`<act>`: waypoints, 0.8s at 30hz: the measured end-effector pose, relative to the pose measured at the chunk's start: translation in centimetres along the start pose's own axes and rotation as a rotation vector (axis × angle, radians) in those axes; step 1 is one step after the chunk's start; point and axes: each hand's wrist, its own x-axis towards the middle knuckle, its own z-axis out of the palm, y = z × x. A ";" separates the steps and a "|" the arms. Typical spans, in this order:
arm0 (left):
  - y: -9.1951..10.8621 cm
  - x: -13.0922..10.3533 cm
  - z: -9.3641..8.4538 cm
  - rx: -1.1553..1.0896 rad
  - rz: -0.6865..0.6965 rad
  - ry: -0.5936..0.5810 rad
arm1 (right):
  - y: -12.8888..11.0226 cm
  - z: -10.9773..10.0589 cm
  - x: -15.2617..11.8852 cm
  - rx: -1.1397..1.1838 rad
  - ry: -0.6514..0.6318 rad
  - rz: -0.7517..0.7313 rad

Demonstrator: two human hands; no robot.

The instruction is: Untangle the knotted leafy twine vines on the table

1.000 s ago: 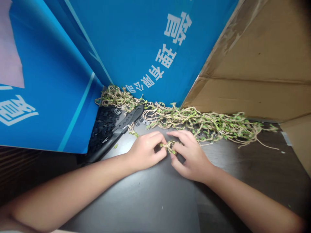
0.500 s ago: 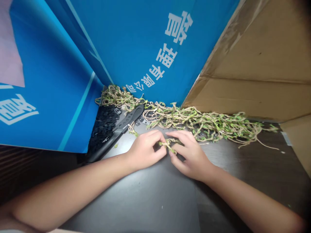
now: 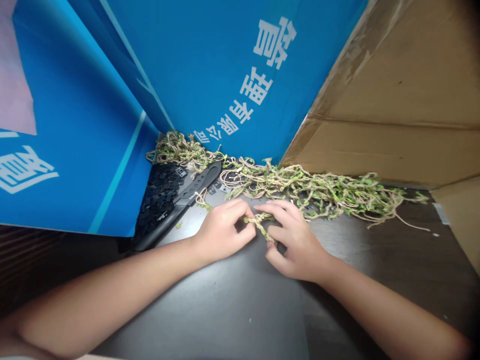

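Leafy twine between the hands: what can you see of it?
The leafy twine is tan, jute-like cord with small green leaves, bunched and twisted. It forks rightward, one branch running roughly level, one slanting down. The left hand pinches its left part; fingers of the right hand meet both branches. Fingers hide its ends, and contact with the grey surface is unclear.

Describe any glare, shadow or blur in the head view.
Head view: pale glare on the grey board; black chips sit in shadow, hard to separate; the central piece of leafy twine looks slightly soft; the cardboard fades to black at the picture's upper right corner.
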 end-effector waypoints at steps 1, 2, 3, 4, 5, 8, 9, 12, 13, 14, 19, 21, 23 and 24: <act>0.0 0.0 0.0 0.000 0.000 -0.001 | 0.0 0.0 0.0 -0.001 -0.001 0.004; 0.0 0.0 0.0 -0.002 0.001 0.000 | 0.0 0.0 0.0 -0.007 0.003 0.007; 0.0 0.0 0.0 -0.004 -0.001 0.001 | 0.0 0.0 0.0 -0.021 0.010 0.009; -0.1 0.0 0.0 -0.007 -0.004 0.003 | 0.0 0.0 0.0 -0.045 0.022 0.012; -0.1 0.1 0.0 -0.010 -0.008 0.005 | -0.1 0.0 0.0 -0.075 0.042 0.016; -0.1 0.1 -0.1 -0.025 -0.018 0.012 | -0.1 0.1 -0.1 -0.180 0.146 0.030; -0.1 0.1 -0.1 -0.032 -0.018 0.010 | -0.2 0.2 -0.1 -0.214 0.188 0.036; -0.2 0.1 0.0 -0.047 -0.016 0.005 | -0.2 0.3 -0.2 -0.311 0.242 0.050; -0.2 0.1 0.0 -0.049 -0.014 0.004 | -0.1 0.4 -0.2 -0.329 0.226 0.045; -0.3 0.1 0.0 -0.051 -0.010 0.003 | -0.1 0.4 -0.2 -0.335 0.202 0.036; -0.3 0.0 0.1 -0.048 0.031 -0.010 | 0.2 0.6 -0.2 -0.251 0.148 -0.018; -0.3 0.0 0.1 -0.039 0.038 -0.010 | 0.3 0.7 -0.2 -0.226 0.139 -0.023; -0.3 -0.1 0.1 -0.033 0.042 -0.019 | 0.4 0.8 -0.2 -0.208 0.127 -0.031; -0.3 -0.1 0.1 -0.031 0.042 -0.027 | 0.4 0.8 -0.1 -0.200 0.126 -0.040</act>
